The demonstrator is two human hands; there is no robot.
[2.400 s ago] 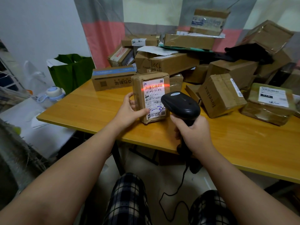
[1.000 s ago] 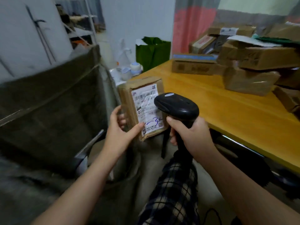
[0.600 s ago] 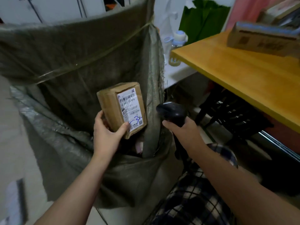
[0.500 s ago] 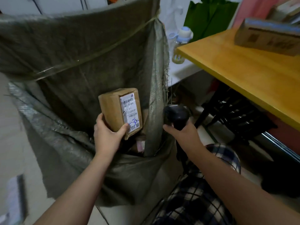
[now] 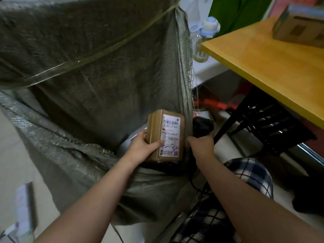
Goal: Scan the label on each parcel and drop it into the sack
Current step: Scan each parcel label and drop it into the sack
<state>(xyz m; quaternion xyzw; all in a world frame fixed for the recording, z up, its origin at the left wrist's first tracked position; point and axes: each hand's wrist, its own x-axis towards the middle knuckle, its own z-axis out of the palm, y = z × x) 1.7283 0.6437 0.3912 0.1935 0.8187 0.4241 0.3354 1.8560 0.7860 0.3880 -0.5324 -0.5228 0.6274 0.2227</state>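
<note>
A small brown taped parcel (image 5: 165,135) with a white shipping label faces me, upright, inside the open mouth of a large grey-green woven sack (image 5: 98,81). My left hand (image 5: 143,146) is shut on the parcel's lower left side, thumb on the label. My right hand (image 5: 201,146) grips a black handheld barcode scanner (image 5: 202,126) just right of the sack's edge, its cable hanging down. A grey wrapped item lies deeper in the sack behind the parcel.
A yellow wooden table (image 5: 273,67) juts in from the upper right with a cardboard box (image 5: 299,23) on it. A baby bottle (image 5: 204,41) stands beyond its corner. A black crate (image 5: 268,125) sits under the table. My knee in plaid fabric (image 5: 252,176) is at lower right.
The view swung from the table to the sack. My left hand carried the scanned parcel off the table and lowered it into the sack's mouth. My right hand with the scanner dropped beside the sack.
</note>
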